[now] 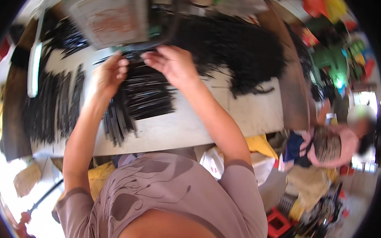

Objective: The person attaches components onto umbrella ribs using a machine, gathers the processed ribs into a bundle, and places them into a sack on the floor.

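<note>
Both my arms reach forward over a pale worktop [190, 121]. My left hand [112, 73] has its fingers curled near the lower edge of a machine with a grey, worn box-like housing [111, 24]. Close by on the right, my right hand [171, 63] has its fingers bent beside the machine's base; blur hides what lies at the fingertips. Below the hands lies a stack of flat black strips [149, 94], laid crosswise. More black strips [119, 124] lie lengthwise beside it, and a row of them [57, 109] spreads to the left.
A large tangled heap of black strips [240, 51] covers the far right of the worktop. A lit tube lamp [34, 69] hangs at left. Another person in pink [336, 144] sits at right, near a red plastic stool [277, 227]. Yellow bags [260, 146] hang below the table edge.
</note>
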Demonstrator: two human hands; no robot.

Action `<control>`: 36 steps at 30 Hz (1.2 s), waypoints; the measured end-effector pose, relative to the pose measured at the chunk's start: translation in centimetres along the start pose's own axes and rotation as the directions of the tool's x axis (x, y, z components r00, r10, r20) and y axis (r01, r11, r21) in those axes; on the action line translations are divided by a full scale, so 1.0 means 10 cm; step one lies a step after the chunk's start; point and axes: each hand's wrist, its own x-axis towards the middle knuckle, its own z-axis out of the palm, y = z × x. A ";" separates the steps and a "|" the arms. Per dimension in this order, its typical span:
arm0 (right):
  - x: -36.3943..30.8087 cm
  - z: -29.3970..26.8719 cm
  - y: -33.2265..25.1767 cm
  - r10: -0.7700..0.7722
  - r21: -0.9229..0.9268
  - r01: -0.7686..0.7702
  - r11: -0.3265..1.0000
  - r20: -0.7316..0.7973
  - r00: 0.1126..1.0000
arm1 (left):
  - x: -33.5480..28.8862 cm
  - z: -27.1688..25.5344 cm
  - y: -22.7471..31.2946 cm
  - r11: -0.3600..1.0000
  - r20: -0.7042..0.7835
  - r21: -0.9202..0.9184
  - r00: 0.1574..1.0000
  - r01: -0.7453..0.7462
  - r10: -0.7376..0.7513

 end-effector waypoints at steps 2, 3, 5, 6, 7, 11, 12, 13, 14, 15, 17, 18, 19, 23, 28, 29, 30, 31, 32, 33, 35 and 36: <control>-0.13 -0.04 -0.15 0.014 -0.182 -0.020 0.983 -0.035 0.999 | 0.01 0.00 0.01 0.999 0.000 0.028 1.000 0.025 -0.025; -0.23 -0.03 -0.23 0.019 -0.284 -0.039 0.958 -0.071 0.997 | 0.01 0.05 0.01 0.999 0.013 0.027 0.999 0.032 -0.033; -0.48 -0.02 -0.42 -0.012 -0.393 -0.044 0.919 -0.141 0.990 | 0.00 0.04 0.04 0.998 0.007 0.048 0.999 0.049 -0.049; -0.58 -0.07 -0.51 -0.129 -0.599 0.038 0.800 -0.109 0.986 | 0.02 0.02 0.07 0.995 0.029 0.066 0.997 0.072 -0.075; -0.69 -0.12 -0.61 -0.230 -0.769 0.109 0.630 -0.050 0.972 | 0.02 0.00 0.11 0.991 0.059 0.075 0.992 0.111 -0.116; -1.01 -0.64 -1.19 -0.534 -0.975 0.219 0.039 0.165 0.829 | -0.07 0.07 0.18 0.979 0.049 0.126 0.985 0.158 -0.165; -1.08 -0.70 -1.33 -0.563 -0.985 0.165 -0.041 0.159 0.811 | -0.08 0.07 0.20 0.978 0.038 0.138 0.986 0.154 -0.160; -1.11 -0.72 -1.43 -0.585 -0.987 0.113 -0.114 0.159 0.795 | -0.09 0.05 0.21 0.978 0.018 0.148 0.988 0.147 -0.151; -1.16 -0.69 -1.47 -0.572 -0.987 0.051 -0.153 0.130 0.810 | -0.09 0.00 0.22 0.980 0.036 0.134 0.987 0.148 -0.154; -1.17 -0.70 -1.48 -0.563 -0.986 0.060 -0.154 0.138 0.815 | -0.09 -0.01 0.21 0.982 0.027 0.127 0.989 0.142 -0.146; -1.11 -0.74 -1.43 -0.520 -0.931 0.067 -0.358 0.258 0.814 | -0.13 -0.05 0.23 0.982 0.018 0.133 0.990 0.136 -0.140; -1.12 -0.72 -1.40 -0.547 -0.927 0.078 -0.366 0.282 0.788 | -0.13 -0.04 0.20 0.983 0.017 0.106 0.988 0.149 -0.152; -1.14 -0.64 -1.36 -0.567 -0.922 0.101 -0.374 0.313 0.762 | -0.13 -0.03 0.19 0.988 0.003 0.083 0.991 0.132 -0.133; -1.11 -0.24 -0.99 -0.420 -0.908 0.298 -0.295 0.403 0.813 | -0.15 0.11 0.14 0.989 -0.013 0.033 0.989 0.145 -0.145; -0.93 -0.33 -0.49 -0.112 -0.827 0.382 -0.412 0.462 0.880 | -0.24 0.06 0.12 0.992 -0.047 0.065 0.993 0.107 -0.104; -0.93 -0.36 -0.43 -0.087 -0.842 0.358 -0.403 0.425 0.901 | -0.26 0.07 0.11 0.992 -0.052 0.074 0.994 0.100 -0.096; -0.93 -0.36 -0.40 -0.075 -0.819 0.394 -0.418 0.463 0.883 | -0.28 0.08 0.10 0.993 -0.054 0.073 0.994 0.097 -0.094; -0.91 -0.38 -0.38 -0.072 -0.817 0.399 -0.417 0.468 0.881 | -0.29 0.09 0.10 0.993 -0.042 0.078 0.995 0.092 -0.089; -0.90 -0.39 -0.36 -0.097 -0.793 0.431 -0.431 0.515 0.851 | -0.30 0.09 0.10 0.993 -0.029 0.082 0.996 0.088 -0.086; -0.90 -0.39 -0.34 -0.121 -0.768 0.458 -0.447 0.560 0.820 | -0.32 0.08 0.10 0.993 -0.030 0.081 0.996 0.086 -0.084; -0.89 -0.29 -0.36 -0.149 -0.773 0.460 -0.437 0.566 0.811 | -0.34 0.06 0.09 0.985 -0.025 0.159 0.998 0.060 -0.057; -0.90 -0.21 -0.37 -0.180 -0.779 0.458 -0.428 0.570 0.802 | -0.36 0.08 0.07 0.986 -0.030 0.157 0.998 0.063 -0.059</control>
